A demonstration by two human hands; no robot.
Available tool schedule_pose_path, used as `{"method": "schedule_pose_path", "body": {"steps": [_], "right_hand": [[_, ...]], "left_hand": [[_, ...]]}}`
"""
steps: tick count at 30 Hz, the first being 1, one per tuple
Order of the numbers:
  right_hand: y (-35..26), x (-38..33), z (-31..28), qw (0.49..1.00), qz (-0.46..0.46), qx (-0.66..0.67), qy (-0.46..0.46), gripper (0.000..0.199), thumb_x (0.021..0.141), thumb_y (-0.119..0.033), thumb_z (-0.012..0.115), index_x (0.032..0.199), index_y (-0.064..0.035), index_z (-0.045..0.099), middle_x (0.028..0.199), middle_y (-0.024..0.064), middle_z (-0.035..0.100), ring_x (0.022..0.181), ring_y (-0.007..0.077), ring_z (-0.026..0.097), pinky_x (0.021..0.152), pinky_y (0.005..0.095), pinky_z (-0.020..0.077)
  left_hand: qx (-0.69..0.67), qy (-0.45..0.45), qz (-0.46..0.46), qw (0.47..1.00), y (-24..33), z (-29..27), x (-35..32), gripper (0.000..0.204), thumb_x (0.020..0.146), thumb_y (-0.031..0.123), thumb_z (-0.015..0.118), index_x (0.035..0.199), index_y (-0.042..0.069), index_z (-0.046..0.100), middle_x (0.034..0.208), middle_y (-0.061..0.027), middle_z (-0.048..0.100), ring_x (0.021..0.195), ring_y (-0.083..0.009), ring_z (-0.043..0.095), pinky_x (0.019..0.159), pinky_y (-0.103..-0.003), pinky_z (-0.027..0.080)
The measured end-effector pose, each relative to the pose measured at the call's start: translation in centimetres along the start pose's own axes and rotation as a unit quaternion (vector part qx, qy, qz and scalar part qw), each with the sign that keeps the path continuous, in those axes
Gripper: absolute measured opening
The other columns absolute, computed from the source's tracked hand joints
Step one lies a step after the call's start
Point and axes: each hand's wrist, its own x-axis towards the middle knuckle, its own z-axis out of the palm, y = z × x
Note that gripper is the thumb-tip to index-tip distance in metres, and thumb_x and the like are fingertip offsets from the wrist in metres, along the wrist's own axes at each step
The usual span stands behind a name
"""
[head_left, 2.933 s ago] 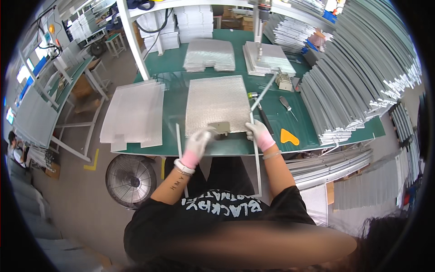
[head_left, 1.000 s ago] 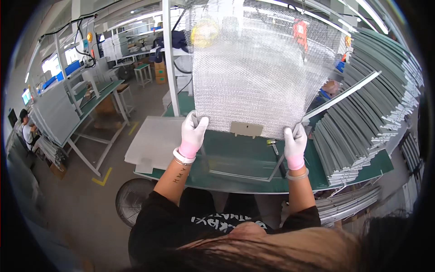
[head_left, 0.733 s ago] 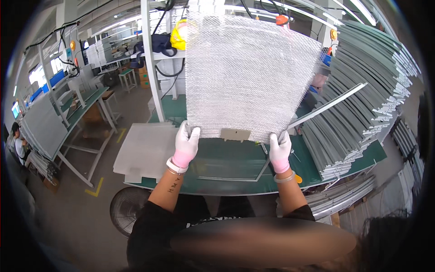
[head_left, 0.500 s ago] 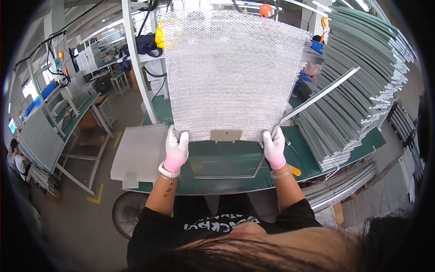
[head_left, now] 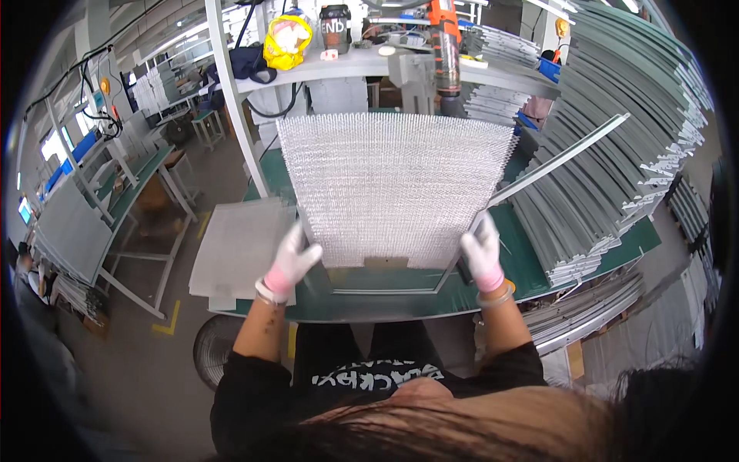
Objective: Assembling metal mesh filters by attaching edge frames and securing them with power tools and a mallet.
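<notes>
I hold a large silver metal mesh panel (head_left: 394, 185) tilted up over the green worktable (head_left: 531, 262). My left hand (head_left: 291, 260), in a white and pink glove, grips the panel's lower left corner. Gloved the same way, my right hand (head_left: 482, 252) grips its lower right corner. A small tab sticks out of the panel's bottom edge between my hands. Below the panel a thin metal frame (head_left: 385, 289) lies flat on the table, and a long metal bar (head_left: 560, 158) leans up to the right from it.
A stack of flat mesh sheets (head_left: 239, 245) lies on the table to the left. Stacked grey metal strips (head_left: 616, 169) fill the right side. Behind the panel a shelf (head_left: 346, 65) carries a yellow bag and tools. A fan (head_left: 206, 360) stands under the table, and other workbenches (head_left: 100, 208) stand at left.
The mesh panel was lifted off the table and held high before me; since half a second ago it has come lower and tilted toward the table, both hands still on its lower corners.
</notes>
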Motion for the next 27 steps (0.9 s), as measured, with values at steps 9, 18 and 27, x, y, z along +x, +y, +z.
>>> {"method": "schedule_pose_path", "body": {"steps": [9, 18, 27], "right_hand": [[-1.5, 2.1, 3.8, 0.929, -0.046, -0.299, 0.212, 0.029, 0.088, -0.009, 0.071, 0.074, -0.0049, 0.046, 0.059, -0.0066, 0.039, 0.056, 0.0029, 0.033, 0.050, 0.0226, 0.0309], [1.6, -2.0, 2.0, 0.980, 0.036, -0.169, 0.096, 0.022, 0.091, -0.007, 0.061, 0.111, 0.0034, 0.060, 0.103, 0.0060, 0.066, 0.093, 0.0123, 0.060, 0.086, 0.0284, 0.0477], [4.7, -5.4, 1.1, 0.978, 0.101, -0.159, 0.090, 0.023, 0.089, -0.006, 0.060, 0.110, 0.0031, 0.060, 0.100, 0.0061, 0.066, 0.089, 0.0111, 0.059, 0.081, 0.0274, 0.0475]], "left_hand": [[-0.015, 0.196, 0.042, 0.980, 1.2, 2.4, 4.3, 0.022, 0.092, 0.002, 0.062, 0.114, -0.001, 0.059, 0.095, 0.0027, 0.064, 0.080, -0.0021, 0.052, 0.072, -0.019, 0.043], [-0.042, 0.165, 0.005, 0.985, -1.5, 3.0, -0.5, 0.028, 0.092, 0.001, 0.058, 0.120, -0.002, 0.058, 0.112, -0.0016, 0.063, 0.096, -0.0064, 0.056, 0.087, -0.025, 0.045], [0.032, 0.107, -0.184, 0.977, -5.7, 1.4, -4.0, 0.037, 0.089, 0.005, 0.061, 0.125, -0.001, 0.055, 0.116, -0.0039, 0.063, 0.106, -0.0107, 0.057, 0.095, -0.028, 0.044]]}}
